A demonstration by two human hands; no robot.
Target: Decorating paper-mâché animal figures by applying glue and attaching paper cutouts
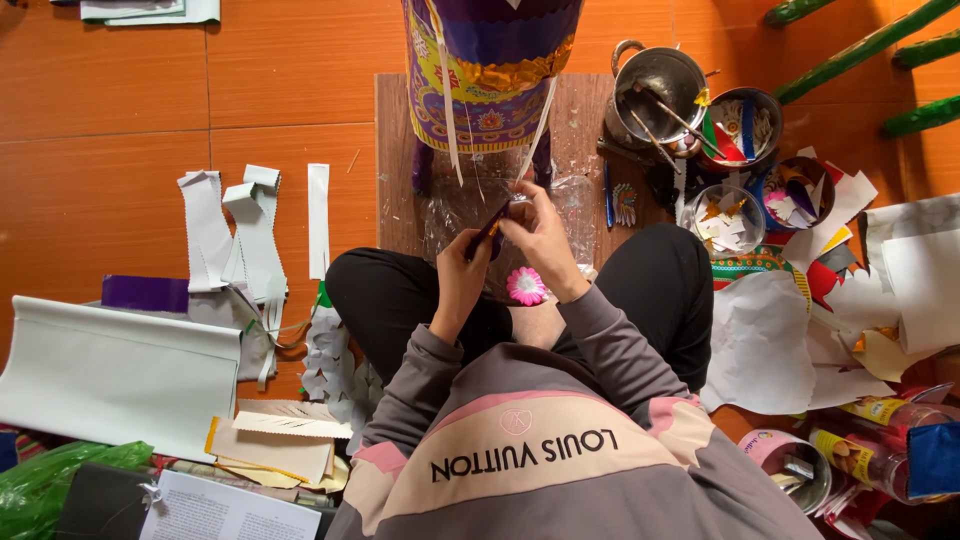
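Head view: left hand (462,262) pinching a small dark strip (487,232), right hand (540,235) nipping its upper end, both grips clenched, raised above the lap, close before the purple decorated lantern (490,70). Pink paper flower (526,286) parked on knee.

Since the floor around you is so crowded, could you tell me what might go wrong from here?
1. The left hand and right hand pinch a small dark strip above the lap; if dropped, it could vanish among the paper scraps.
2. The metal pot with sticks stands close to the right elbow; a wide arm movement might tip it.
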